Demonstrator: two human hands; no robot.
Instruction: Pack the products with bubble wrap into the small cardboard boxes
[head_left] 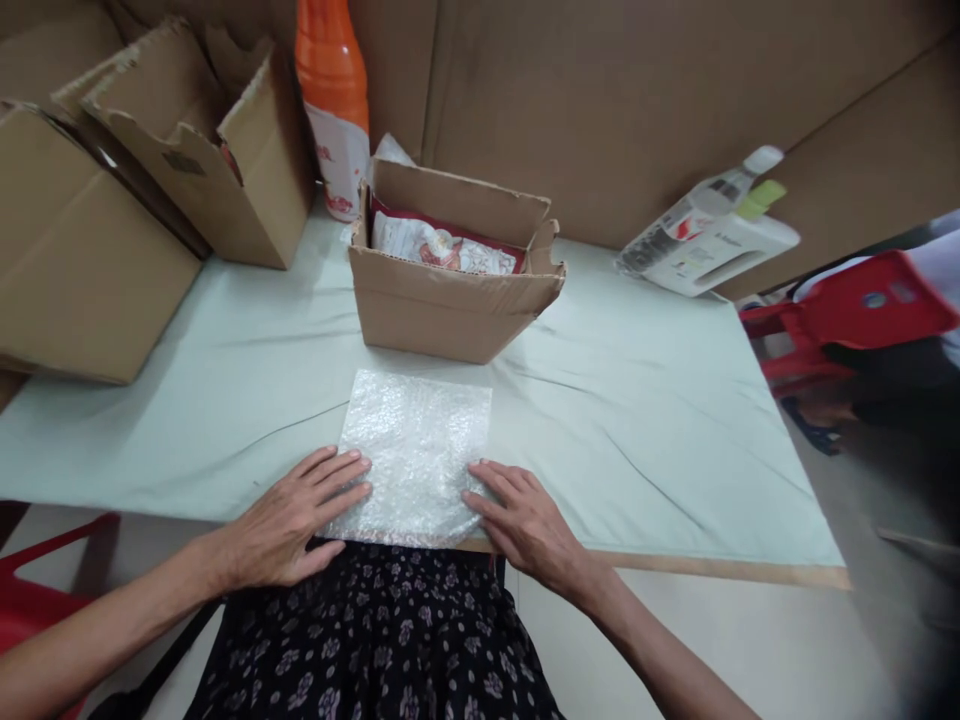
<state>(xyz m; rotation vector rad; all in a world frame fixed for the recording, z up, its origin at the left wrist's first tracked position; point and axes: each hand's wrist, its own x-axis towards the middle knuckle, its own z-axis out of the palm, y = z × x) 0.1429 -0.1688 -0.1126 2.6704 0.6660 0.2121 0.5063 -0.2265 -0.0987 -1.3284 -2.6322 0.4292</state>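
Observation:
A clear bubble wrap sheet [416, 450] lies flat on the pale green tabletop, its near edge at the table's front edge. My left hand [300, 510] rests with fingers spread on the sheet's left side, thumb apart. On the opposite side, my right hand [525, 515] touches the lower right edge with extended fingers; its thumb is partly hidden. Just behind the sheet stands an open cardboard box [442, 315]. Inside it is a white and red printed packet [442, 248].
Large open cartons [247, 180] crowd the left, beside an orange bottle [332, 90]. At the back right, a clear bottle [697, 210] and a white jug [739, 250] lean against the cardboard wall. A red chair [870, 300] and a seated person are beyond the table [660, 420].

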